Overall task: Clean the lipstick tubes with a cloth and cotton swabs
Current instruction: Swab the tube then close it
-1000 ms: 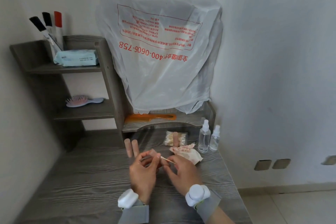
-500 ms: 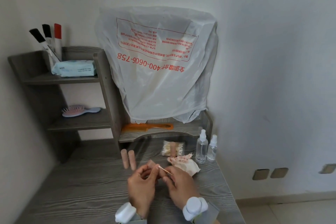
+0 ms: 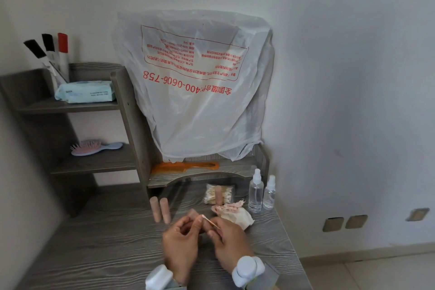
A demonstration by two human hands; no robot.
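Pink tube sat just left of the cloth, gripped in the left hand's curled fingers. The right hand pinched a swab, its tip close to the tube, likely for wiping. Two tubes waited upright, farther left of the cloth.

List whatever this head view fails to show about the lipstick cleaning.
All in the head view:
1. The lipstick tube in the left hand is mostly covered by that hand's fingers and motion-blurred, so its state is unclear.
2. Cotton swab in the right hand: where its tip touches is blurred.
3. Whatever the plastic bag covers is hidden.
4. Wipes pack label: too small to read.
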